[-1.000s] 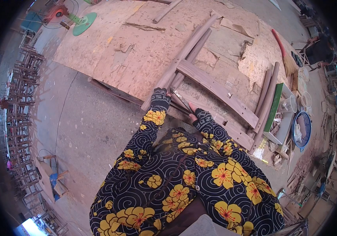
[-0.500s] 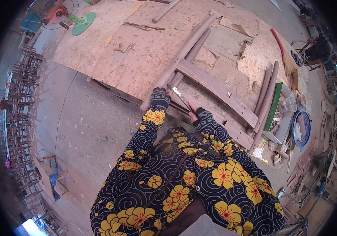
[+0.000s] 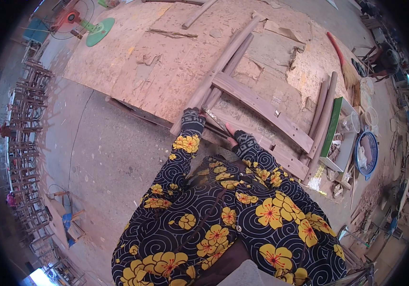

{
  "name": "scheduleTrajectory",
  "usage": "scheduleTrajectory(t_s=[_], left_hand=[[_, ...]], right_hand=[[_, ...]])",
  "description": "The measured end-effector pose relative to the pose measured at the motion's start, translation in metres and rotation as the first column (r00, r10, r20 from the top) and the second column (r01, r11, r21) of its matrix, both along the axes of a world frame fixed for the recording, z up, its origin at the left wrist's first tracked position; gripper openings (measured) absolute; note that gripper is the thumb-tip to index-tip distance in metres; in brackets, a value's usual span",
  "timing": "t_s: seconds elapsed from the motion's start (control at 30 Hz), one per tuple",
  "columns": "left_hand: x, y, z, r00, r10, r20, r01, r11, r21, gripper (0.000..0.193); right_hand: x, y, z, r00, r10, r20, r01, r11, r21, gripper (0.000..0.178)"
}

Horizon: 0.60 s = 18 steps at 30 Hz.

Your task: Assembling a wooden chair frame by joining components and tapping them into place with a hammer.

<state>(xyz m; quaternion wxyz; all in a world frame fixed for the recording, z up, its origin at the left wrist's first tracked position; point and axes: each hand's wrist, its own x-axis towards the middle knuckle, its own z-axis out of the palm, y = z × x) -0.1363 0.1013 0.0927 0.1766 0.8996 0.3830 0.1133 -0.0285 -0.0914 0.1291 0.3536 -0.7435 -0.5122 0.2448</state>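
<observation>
A wooden chair frame of brownish-grey legs and slotted rails lies on the worktable. At its near left corner my left hand, in a dark patterned fingerless glove, is closed around one end of a narrow metal blade-like tool. My right hand, gloved alike, grips the tool's other end between thumb and fingers. The tool slants across the frame's near wooden part, against or just above it; which of the two I cannot tell. Its exact kind is too small to make out, and my fingers cover both ends.
The worktable has a worn, peeling top. A green-edged box, a blue basket and a red-handled broom are at the right. A fan stands at the far left. Stacked chairs line the left.
Both hands and the tool have shifted very slightly, and the shine along the tool has dimmed, as though it has tilted. The frame stays in place.
</observation>
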Motion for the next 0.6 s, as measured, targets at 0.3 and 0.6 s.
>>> scheduleTrajectory(t_s=[0.3,0.6], left_hand=[[-0.005,-0.002,-0.004,0.961,0.051,0.271,-0.010,0.989,-0.150,0.020],[-0.002,-0.007,-0.014,0.967,0.074,0.243,-0.069,0.997,-0.031,0.020]], right_hand=[[0.008,-0.011,0.021,0.982,-0.128,-0.138,0.136,0.990,0.044,0.048],[0.010,-0.026,0.006,0.971,-0.194,-0.142,0.203,0.978,0.055,0.048]])
